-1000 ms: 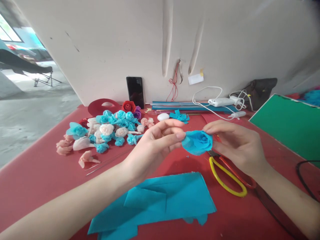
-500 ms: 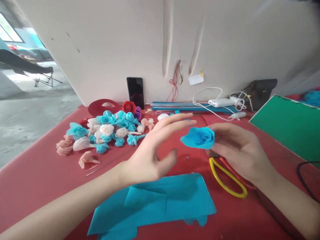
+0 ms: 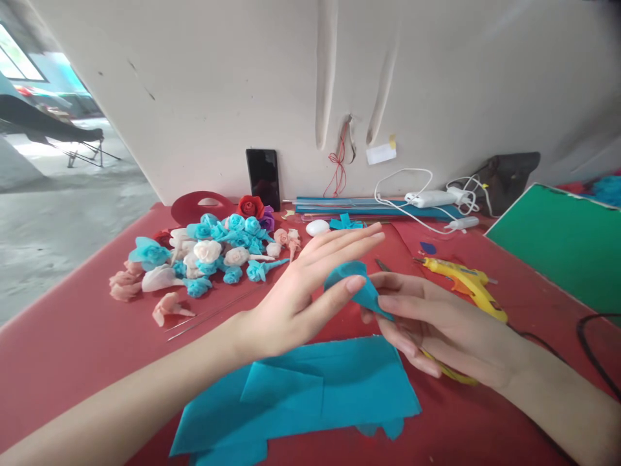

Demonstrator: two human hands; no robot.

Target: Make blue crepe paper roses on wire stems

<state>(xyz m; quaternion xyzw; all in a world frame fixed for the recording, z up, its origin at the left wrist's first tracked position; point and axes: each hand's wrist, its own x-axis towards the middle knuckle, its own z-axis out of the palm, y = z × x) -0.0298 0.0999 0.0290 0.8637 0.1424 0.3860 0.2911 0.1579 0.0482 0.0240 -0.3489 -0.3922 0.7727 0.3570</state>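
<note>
A blue paper rose (image 3: pixel 356 281) is tipped over between my hands, its narrow base toward the right. My right hand (image 3: pixel 436 323) pinches that base between thumb and fingers. My left hand (image 3: pixel 310 291) has its fingers stretched out above the rose, while its thumb lies across the near side of the petals. Whether that thumb presses on them is unclear. Under my right hand lie scissors, mostly hidden, with a yellow handle (image 3: pixel 451 370) showing. Folded blue crepe paper sheets (image 3: pixel 349 388) lie on the table below both hands.
Several blue, white and pink paper flowers (image 3: pixel 208 252) are heaped at the left, near thin wires (image 3: pixel 208 317). A yellow glue gun (image 3: pixel 466 281) rests right of my right hand. Behind are a phone (image 3: pixel 263 179), a white charger (image 3: pixel 427 199) and a green board (image 3: pixel 567 249).
The rose has moved left and tipped, turning its open face away. My right hand followed it leftward, uncovering the glue gun. My left thumb has come onto the petals.
</note>
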